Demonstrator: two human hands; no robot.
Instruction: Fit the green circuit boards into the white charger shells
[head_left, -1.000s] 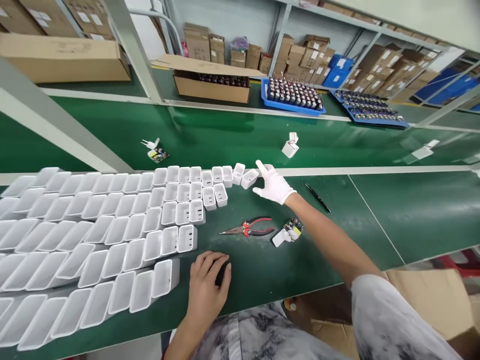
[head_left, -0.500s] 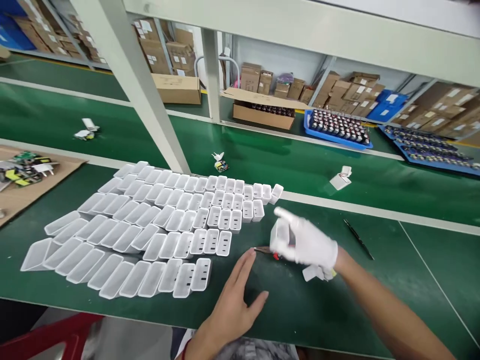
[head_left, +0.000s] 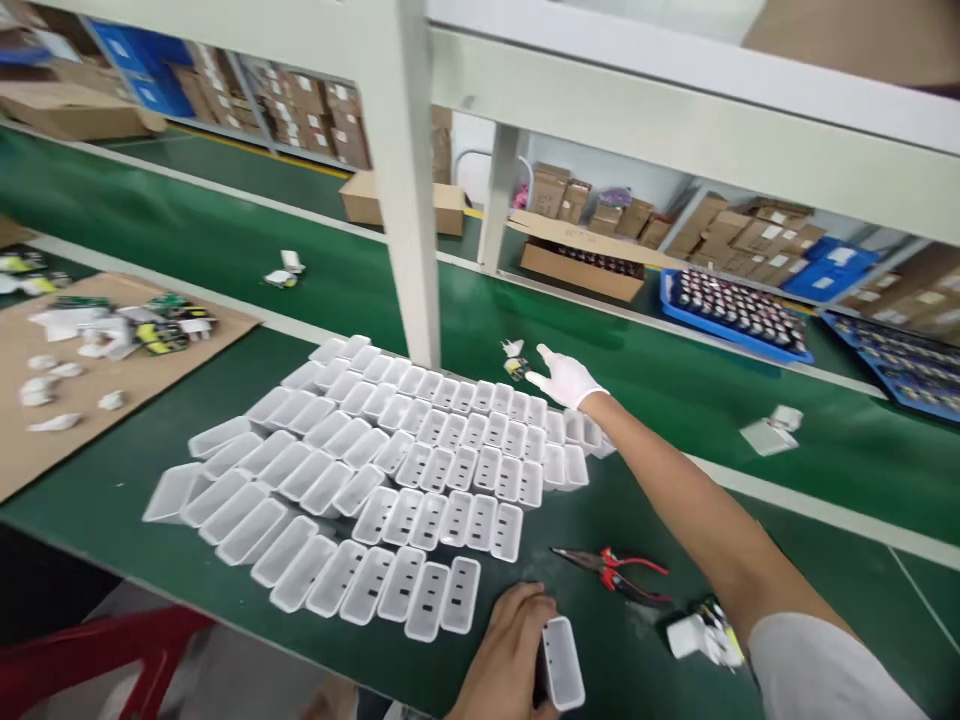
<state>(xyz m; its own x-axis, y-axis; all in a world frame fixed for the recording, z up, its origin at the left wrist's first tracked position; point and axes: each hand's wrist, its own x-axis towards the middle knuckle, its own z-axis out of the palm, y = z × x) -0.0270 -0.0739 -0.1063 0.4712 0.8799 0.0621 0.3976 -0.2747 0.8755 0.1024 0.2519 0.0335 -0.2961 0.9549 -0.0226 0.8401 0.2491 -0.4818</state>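
Note:
My bare left hand [head_left: 514,645], at the bottom of the head view, is closed on a white open-topped plastic case [head_left: 564,662] just above the bench. My right hand [head_left: 564,382], in a white glove, stretches over the bench edge to the green belt. Its thumb and fingers are apart beside a small circuit board with a white plug part [head_left: 515,362]. Whether the fingertips touch it I cannot tell. Red-handled long-nose pliers [head_left: 611,572] lie on the bench, partly opened. Several rows of similar white cases [head_left: 360,490] stand left of my hands.
A circuit board with white parts [head_left: 705,635] lies under my right forearm. More boards and white parts cover a cardboard sheet [head_left: 135,385] at left. A pale post [head_left: 405,200] rises behind the cases. Other units [head_left: 772,430] sit on the belt [head_left: 637,350].
My right hand has gone from beside the pliers out to the belt, without the case it held. My left hand, open before, now holds a case. The view has swung left.

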